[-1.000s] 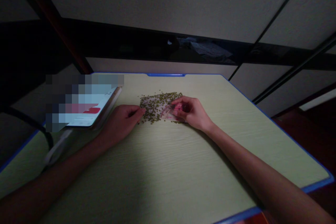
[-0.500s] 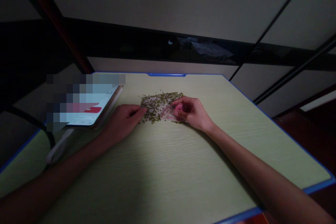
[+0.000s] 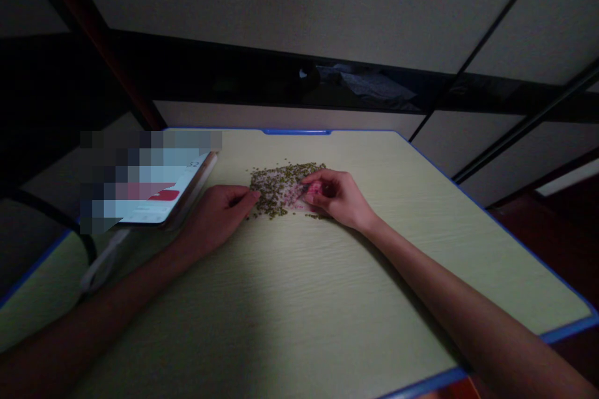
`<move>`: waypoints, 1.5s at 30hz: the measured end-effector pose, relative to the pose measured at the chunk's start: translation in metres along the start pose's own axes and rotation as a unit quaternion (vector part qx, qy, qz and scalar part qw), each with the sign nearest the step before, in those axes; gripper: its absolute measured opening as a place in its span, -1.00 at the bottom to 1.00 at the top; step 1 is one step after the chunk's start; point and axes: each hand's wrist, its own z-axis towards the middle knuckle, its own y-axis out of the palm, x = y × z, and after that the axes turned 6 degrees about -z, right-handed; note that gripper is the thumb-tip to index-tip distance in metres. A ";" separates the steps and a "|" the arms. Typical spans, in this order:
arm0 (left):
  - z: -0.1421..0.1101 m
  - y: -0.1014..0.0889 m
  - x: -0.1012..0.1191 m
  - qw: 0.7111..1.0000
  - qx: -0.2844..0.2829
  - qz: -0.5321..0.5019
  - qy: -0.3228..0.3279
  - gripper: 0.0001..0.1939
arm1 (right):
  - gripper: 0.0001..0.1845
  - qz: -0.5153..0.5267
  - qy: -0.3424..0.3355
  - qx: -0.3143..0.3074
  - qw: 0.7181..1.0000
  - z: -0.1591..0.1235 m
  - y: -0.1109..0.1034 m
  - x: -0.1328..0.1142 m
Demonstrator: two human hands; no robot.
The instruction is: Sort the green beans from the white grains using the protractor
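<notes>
A heap of small green beans (image 3: 277, 186) lies on a pinkish sheet (image 3: 294, 194) on the pale green table (image 3: 299, 299). My left hand (image 3: 216, 214) rests on the table at the heap's left edge, fingers curled, fingertips touching the beans. My right hand (image 3: 334, 197) sits at the heap's right edge with its fingers pinched together around something small and pinkish that I cannot make out.
A lit tablet or phone (image 3: 159, 196) lies at the table's left, with a white cable (image 3: 100, 265) leading off the left edge. The table has a blue rim (image 3: 568, 327). Dark bed-frame bars and a wall stand behind it.
My right hand has shifted slightly left, further into the beans. My left hand has stayed put.
</notes>
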 end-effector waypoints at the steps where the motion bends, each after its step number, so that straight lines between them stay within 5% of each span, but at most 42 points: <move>1: 0.000 0.000 0.000 1.000 0.000 0.000 0.000 -0.61 | -0.77 0.006 -0.003 -0.008 1.000 0.000 0.000 0.000; 36: -0.002 -0.001 0.003 1.000 -0.003 -0.008 0.000 -0.61 | -0.76 0.001 -0.027 -0.066 0.997 -0.003 -0.003 -0.005; 45: -0.001 0.000 -0.001 1.000 -0.005 -0.007 0.009 -0.62 | -0.76 0.015 -0.003 -0.037 0.999 -0.004 0.000 -0.002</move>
